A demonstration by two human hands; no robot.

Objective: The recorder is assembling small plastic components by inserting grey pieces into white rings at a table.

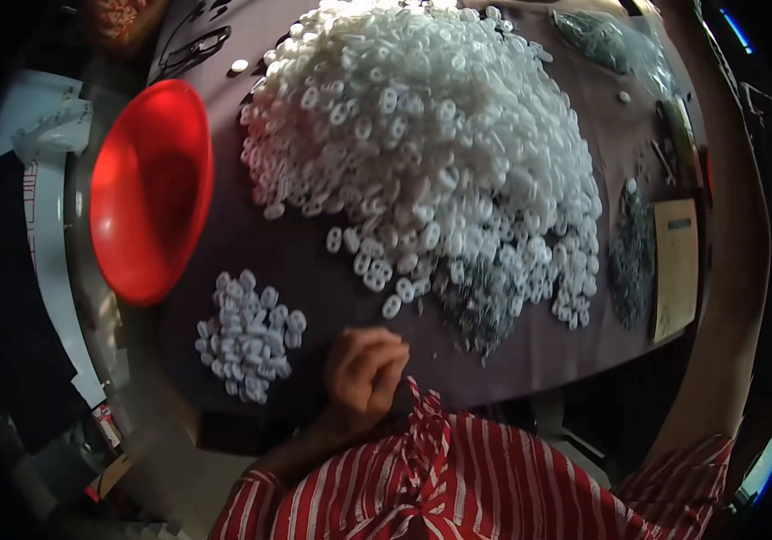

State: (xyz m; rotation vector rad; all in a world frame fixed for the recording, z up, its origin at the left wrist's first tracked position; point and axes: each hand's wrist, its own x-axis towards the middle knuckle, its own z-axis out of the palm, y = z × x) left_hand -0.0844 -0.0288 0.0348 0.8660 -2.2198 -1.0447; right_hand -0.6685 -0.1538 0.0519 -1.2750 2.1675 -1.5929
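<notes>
Left hand [363, 369] is curling shut at lower centre, its contents hidden, beside a small pile of white plastic pieces [249, 335]; the right hand is lying out of view.

You sit at a dark purple table [296, 261] whose far edge is brightly lit, while everything around it falls into shadow. Off its left edge stands a white panel [49, 234]; blue light [735, 29] glints beyond the right corner.
</notes>
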